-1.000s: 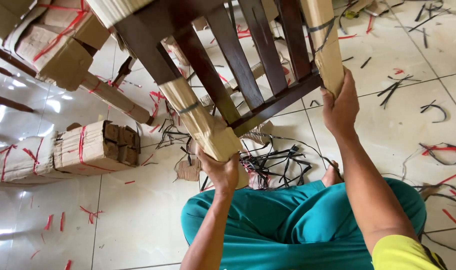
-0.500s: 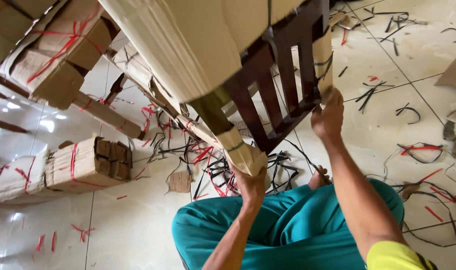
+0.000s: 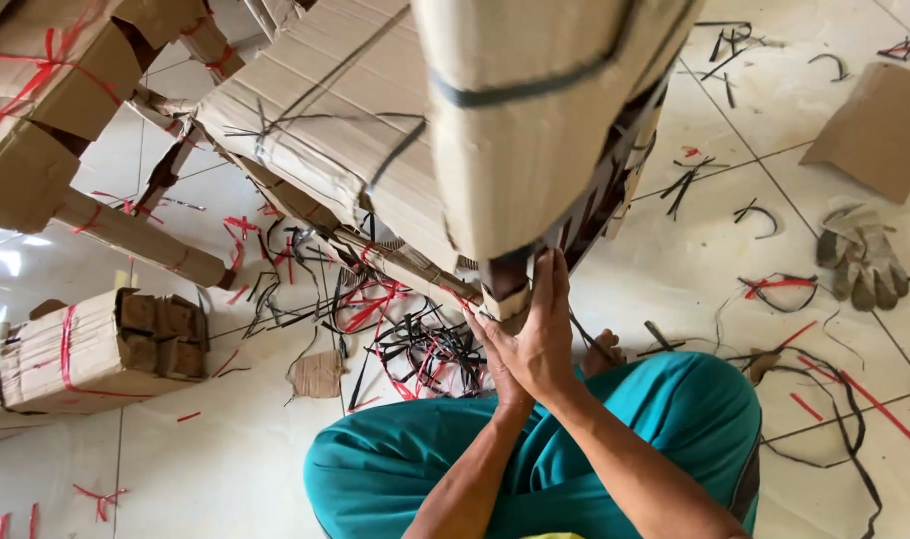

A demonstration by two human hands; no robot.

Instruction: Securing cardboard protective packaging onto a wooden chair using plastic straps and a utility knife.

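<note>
Above the lap, in the head view, both hands met at a dark chair leg [image 3: 505,274] wrapped in cardboard [image 3: 535,130]; the right hand [image 3: 547,334] lay flat against it, fingers [image 3: 550,279] straight and open; the left hand [image 3: 495,349] sat mostly hidden behind, its grip impossible to tell; black and red straps [image 3: 415,349] littered the floor [image 3: 674,269]; gloves [image 3: 862,258] lay well apart on the right.

**Wrapped chair tipped over the lap**

A dark wooden chair [image 3: 535,150], mostly sheathed in tan cardboard bound with black straps, hangs tilted above the floor. One cardboard-capped leg end [image 3: 505,294] points down; bare dark slats show at its right edge.
</note>
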